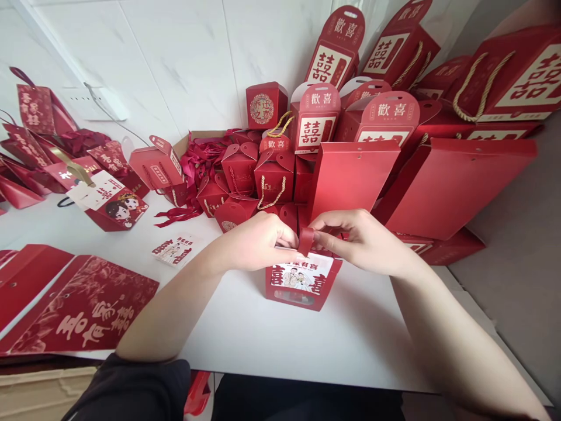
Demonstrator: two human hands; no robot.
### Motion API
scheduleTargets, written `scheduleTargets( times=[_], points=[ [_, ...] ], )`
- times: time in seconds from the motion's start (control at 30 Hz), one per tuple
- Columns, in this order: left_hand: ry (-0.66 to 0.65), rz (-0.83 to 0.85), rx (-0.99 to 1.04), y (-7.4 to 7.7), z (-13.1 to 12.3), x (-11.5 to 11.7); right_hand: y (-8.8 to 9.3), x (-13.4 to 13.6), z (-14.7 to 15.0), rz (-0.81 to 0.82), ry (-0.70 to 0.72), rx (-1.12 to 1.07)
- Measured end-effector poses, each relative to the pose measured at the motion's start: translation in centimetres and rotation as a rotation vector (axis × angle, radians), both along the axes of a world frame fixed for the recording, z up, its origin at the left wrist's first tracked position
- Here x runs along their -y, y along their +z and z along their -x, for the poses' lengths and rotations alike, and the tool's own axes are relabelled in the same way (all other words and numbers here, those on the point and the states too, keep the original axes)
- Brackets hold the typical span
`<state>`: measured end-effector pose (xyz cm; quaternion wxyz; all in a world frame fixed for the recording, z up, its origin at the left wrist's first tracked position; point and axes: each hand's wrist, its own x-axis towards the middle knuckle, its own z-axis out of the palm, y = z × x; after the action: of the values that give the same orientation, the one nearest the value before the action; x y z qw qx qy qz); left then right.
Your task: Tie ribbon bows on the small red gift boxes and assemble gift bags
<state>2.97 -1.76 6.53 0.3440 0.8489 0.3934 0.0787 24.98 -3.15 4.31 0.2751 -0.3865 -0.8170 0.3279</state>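
Note:
A small red gift box (pixel 280 301) with a clear window stands on the white table in front of me. On its front lies a white card (pixel 298 278) printed with a bride and groom. A red ribbon (pixel 306 240) rises in a loop at the top of the box. My left hand (pixel 258 240) is closed at the top edge, its thumb along the ribbon's base and the card. From the other side, my right hand (pixel 363 240) pinches the ribbon between thumb and finger. The fingertips partly hide the ribbon's ends.
Stacked red boxes (pixel 322 120) with rope handles fill the back and right. A pile of red ribbons (pixel 199 155) lies behind. A loose printed card (pixel 176 248), a box with cartoon faces (pixel 123 210) and flat red box sheets (pixel 87 301) lie left on the table (pixel 263 345).

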Motion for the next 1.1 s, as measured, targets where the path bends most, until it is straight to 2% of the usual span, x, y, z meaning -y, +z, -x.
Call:
scheduleTargets(
  times=[0.17,0.33,0.47,0.63,0.7,0.77,0.87,0.97,1.03,1.1],
  points=[
    [0.044,-0.053,0.033,0.5,0.0,0.8,0.6,0.7,-0.4,0.084,0.095,0.053],
    [0.107,-0.181,-0.078,0.7,-0.2,1.6,0.2,1.2,0.4,-0.039,0.054,0.118],
    [0.022,-0.285,-0.159,0.9,-0.1,1.0,-0.1,1.0,0.9,-0.114,0.055,0.121],
    [-0.091,-0.145,-0.106,1.3,0.2,0.0,0.1,0.9,0.6,-0.135,0.145,0.147],
    [-0.102,-0.087,-0.107,1.3,0.4,0.1,0.1,1.0,0.4,-0.104,0.147,0.170],
    [-0.082,-0.112,-0.171,1.4,0.8,0.6,0.1,1.1,0.2,-0.060,0.134,0.174],
    [-0.013,-0.224,-0.295,2.3,2.1,1.4,0.5,1.2,-0.2,-0.030,0.115,0.139],
    [0.122,-0.246,-0.350,4.7,4.7,1.9,1.2,1.4,-1.0,-0.050,0.068,0.089],
    [0.325,-0.257,-0.357,7.2,7.3,2.0,1.8,1.6,-1.7,-0.058,0.024,0.082],
    [0.620,-0.409,-0.382,9.9,10.5,1.7,2.2,1.7,-2.3,-0.058,-0.012,0.088]
  ],
)
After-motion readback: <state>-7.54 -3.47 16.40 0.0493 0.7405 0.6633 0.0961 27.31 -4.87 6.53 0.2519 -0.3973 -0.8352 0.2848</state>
